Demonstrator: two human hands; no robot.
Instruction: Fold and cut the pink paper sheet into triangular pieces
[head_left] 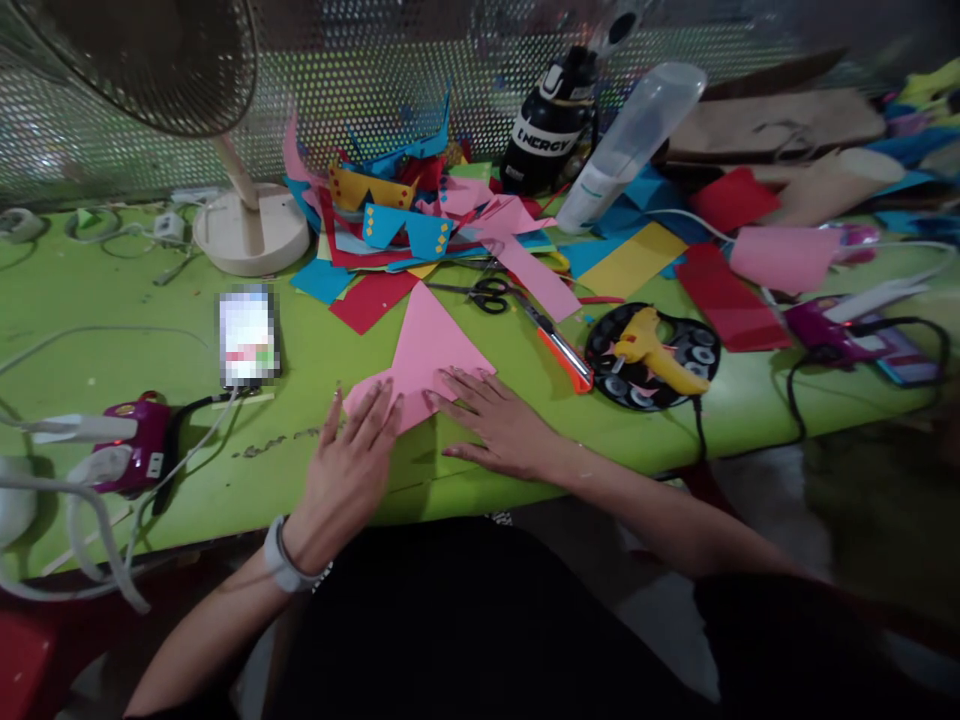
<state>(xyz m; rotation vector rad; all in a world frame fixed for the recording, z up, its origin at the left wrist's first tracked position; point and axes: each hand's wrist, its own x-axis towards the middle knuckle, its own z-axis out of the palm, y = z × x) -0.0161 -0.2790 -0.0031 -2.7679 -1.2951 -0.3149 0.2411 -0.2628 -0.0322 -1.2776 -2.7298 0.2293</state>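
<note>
A folded pink paper (435,345) lies on the green table in front of me, one corner pointing away from me. My left hand (356,455) rests on its lower left part with the fingers spread slightly and stretched out flat. On the lower right edge of the paper lie the spread fingertips of my right hand (499,425). Neither hand grips anything. Black scissors (491,294) and an orange cutter knife (562,352) lie beyond and to the right of the paper. Farther right, a yellow glue gun (656,355) sits on a black tray (600,340).
Coloured paper pieces and a blue paper mask (406,231) are piled behind. A black bottle (546,135), a fan (251,230) and a clear bottle (630,145) stand at the back. A phone (248,337) and a purple power strip (135,445) with cables are at the left.
</note>
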